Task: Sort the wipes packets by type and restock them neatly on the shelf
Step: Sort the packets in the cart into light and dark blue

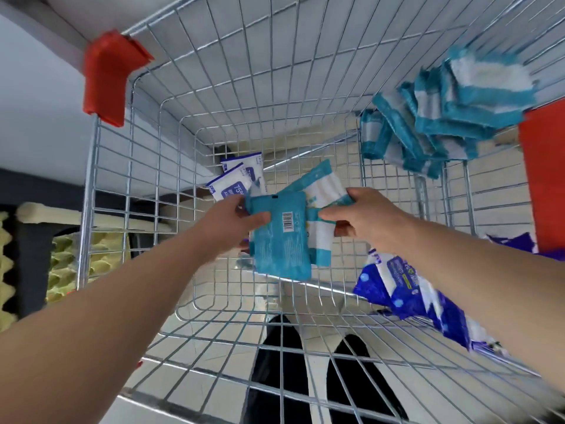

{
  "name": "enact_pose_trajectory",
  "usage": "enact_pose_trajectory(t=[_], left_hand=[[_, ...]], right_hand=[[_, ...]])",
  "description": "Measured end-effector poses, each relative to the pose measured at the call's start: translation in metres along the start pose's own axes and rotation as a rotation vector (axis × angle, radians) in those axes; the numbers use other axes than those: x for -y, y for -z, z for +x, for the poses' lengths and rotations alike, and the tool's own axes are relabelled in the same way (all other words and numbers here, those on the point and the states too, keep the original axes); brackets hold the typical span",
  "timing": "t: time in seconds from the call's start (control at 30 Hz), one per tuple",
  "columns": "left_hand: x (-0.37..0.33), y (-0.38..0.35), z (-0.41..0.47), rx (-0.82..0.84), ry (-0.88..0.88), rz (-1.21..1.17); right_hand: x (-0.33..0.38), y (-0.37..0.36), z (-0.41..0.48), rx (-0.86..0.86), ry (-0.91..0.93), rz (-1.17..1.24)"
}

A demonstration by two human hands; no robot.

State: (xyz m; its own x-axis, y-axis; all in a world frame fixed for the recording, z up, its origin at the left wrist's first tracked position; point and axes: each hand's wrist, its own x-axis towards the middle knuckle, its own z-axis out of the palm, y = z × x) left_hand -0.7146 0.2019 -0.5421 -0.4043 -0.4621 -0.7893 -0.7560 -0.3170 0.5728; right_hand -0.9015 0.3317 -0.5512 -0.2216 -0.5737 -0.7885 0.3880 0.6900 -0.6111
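Both hands are reaching into a wire cart [189,123], seen from above. The left hand [235,223] grips a teal packet [279,240] by its left edge. The thumb lies across the printed back near the barcode, and the fingers are curled underneath, out of sight. The packet is held above the cart's floor, roughly in the middle of the basket, back side up.

Just behind it and partly covered by it are teal-and-white packets [321,186]. The right hand [363,220] pinches them, with the thumb on the near teal edge and the fingers [351,194] wrapped over the far side. It cannot be told how many packets this hand holds.

Two white-and-blue packets [237,180] lie overlapping in the far corner of the basket floor, just beyond the left hand. A loose stack of teal packets [443,114] sits high at the cart's far right, fanned and blurred. What carries the stack cannot be made out. Dark blue packets [394,289] lie low on the right, partly under the right forearm.

A red corner guard [108,76] caps the cart's far left corner. Another red panel [544,179] shows at the right edge. Yellow-green foam [61,264] lies outside the cart on the left. Black shoes [284,362] show through the mesh below.
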Motion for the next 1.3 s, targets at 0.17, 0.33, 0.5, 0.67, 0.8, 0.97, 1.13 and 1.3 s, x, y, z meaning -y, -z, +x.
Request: enact_pose_trajectory(t=[0.17, 0.33, 0.5, 0.67, 0.8, 0.97, 1.13, 1.3], left_hand=[[-0.069, -0.032, -0.003, 0.008, -0.170, -0.109], [-0.146, -0.081, -0.006, 0.031, -0.310, -0.250], [-0.215, -0.130, 0.012, -0.008, -0.308, -0.376], [-0.224, -0.169, 0.044, -0.097, -0.224, -0.491], [-0.217, -0.176, 0.056, -0.126, -0.171, -0.550], [-0.217, -0.181, 0.054, -0.214, -0.170, -0.560], [-0.230, -0.189, 0.041, -0.197, -0.172, -0.690], [-0.254, -0.194, 0.035, -0.088, -0.160, -0.780]], right_hand=[[0.050, 0.055, -0.036, -0.092, 0.097, 0.113], [0.090, 0.122, -0.076, -0.196, 0.199, 0.266], [0.122, 0.170, -0.067, -0.418, 0.276, 0.426], [0.125, 0.190, -0.048, -0.458, 0.229, 0.173], [0.112, 0.193, -0.046, -0.310, 0.218, 0.048], [0.103, 0.198, -0.056, -0.310, 0.135, 0.162], [0.114, 0.202, -0.058, -0.433, 0.214, 0.517], [0.124, 0.202, -0.057, -0.343, 0.270, 0.729]])
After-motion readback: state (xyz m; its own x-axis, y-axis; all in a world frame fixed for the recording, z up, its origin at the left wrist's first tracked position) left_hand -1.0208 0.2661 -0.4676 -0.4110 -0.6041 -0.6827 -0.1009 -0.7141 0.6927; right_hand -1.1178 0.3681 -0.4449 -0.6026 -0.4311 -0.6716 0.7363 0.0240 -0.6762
